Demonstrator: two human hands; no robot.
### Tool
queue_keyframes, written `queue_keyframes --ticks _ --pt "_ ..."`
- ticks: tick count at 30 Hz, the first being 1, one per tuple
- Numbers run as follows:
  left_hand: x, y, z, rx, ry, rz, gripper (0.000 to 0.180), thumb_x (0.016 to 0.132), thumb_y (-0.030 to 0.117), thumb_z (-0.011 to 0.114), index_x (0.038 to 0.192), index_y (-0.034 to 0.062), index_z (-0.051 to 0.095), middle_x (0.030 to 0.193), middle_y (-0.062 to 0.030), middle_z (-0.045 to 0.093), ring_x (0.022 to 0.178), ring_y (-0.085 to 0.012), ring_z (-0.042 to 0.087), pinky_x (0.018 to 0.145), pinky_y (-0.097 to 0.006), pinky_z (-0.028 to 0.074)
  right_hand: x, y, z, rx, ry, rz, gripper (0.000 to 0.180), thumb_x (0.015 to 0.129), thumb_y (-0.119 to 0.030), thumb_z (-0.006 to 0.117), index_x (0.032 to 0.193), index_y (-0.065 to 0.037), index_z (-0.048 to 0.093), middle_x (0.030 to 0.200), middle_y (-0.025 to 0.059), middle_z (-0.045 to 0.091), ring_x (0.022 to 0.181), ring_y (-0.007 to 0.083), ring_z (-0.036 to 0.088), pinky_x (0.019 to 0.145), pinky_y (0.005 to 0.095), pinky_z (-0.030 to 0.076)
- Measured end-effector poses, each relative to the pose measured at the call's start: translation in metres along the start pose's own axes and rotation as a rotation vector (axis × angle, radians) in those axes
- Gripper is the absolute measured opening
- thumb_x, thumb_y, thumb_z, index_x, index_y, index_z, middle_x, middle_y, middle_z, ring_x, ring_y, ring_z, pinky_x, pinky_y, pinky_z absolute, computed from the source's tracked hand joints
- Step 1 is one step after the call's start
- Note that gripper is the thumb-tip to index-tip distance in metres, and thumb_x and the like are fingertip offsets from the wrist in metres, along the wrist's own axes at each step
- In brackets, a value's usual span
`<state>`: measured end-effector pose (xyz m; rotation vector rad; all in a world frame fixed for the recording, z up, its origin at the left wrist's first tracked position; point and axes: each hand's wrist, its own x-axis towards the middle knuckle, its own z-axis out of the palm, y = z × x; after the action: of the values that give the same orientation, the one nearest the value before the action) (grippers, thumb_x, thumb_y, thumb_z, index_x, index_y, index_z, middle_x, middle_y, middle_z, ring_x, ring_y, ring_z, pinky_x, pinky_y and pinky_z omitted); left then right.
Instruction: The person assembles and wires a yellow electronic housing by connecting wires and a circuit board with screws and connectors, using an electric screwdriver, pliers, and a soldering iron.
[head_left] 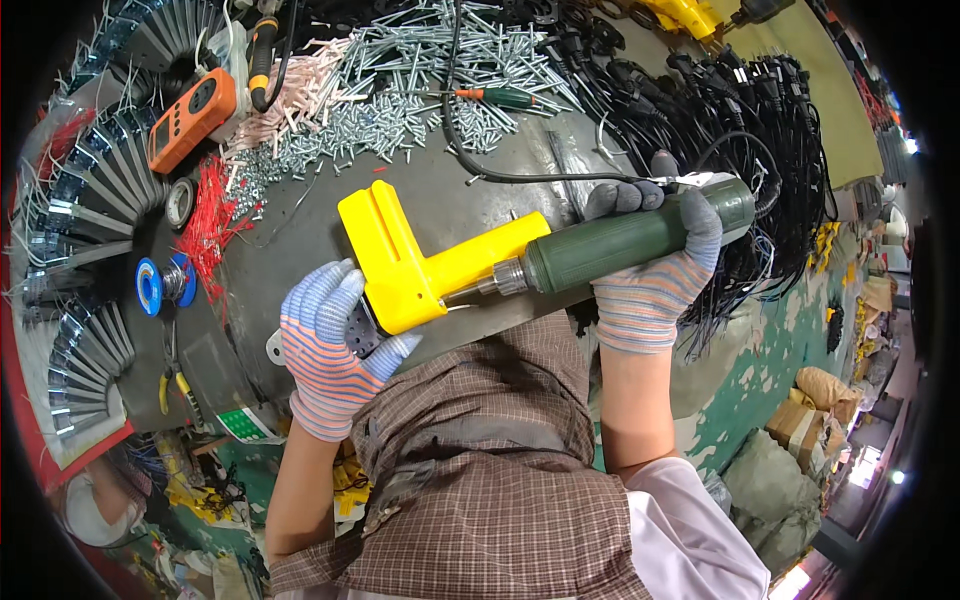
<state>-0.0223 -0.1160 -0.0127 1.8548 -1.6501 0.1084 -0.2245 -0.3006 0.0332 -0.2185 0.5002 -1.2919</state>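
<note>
Screwdriver [620, 243] within right fingers [702, 224]

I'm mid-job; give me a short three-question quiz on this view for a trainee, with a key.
1. Multiple choice: which hand grips the green power driver?
A) left only
B) right only
C) both

2. True or false: the blue spool is to the left of the yellow housing in the picture.

3. Fill in: a screwdriver with a red and ____ handle lies among the loose screws.

Key:
1. B, the right hand.
2. True.
3. Green.
</note>
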Motion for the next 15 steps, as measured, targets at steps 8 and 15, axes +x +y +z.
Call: queue_keyframes --ticks 8,15 --pt "-0.0011 -0.0028 0.0004 -0.016 -0.019 0.009 0.072 0.065 0.039 0.081 0.122 0.0097 0.049 0.117 -0.0119 0.056 0.11 -0.0322 0.053 0.094 -0.045 0.04 0.0022 -0.0027 0.0007 0.016 0.01 0.003 0.042 0.077 -0.018 0.065 0.112 0.004 0.056 0.072 0.0053 0.054 0.069 0.021 0.057 0.079 0.0421 0.052" --pt "-0.0037 -0.0006 0.0001 -0.017 -0.028 0.014 0.072 0.065 0.04 0.08 0.122 0.0098 0.049 0.118 -0.0122 0.055 0.109 -0.0326 0.053 0.095 -0.045 0.04 0.0043 -0.0045 -0.0047 0.06 0.05 0.026 0.041 0.075 -0.017 0.068 0.109 0.003 0.057 0.071 0.0064 0.054 0.067 0.0217 0.057 0.081 0.0428 0.052"
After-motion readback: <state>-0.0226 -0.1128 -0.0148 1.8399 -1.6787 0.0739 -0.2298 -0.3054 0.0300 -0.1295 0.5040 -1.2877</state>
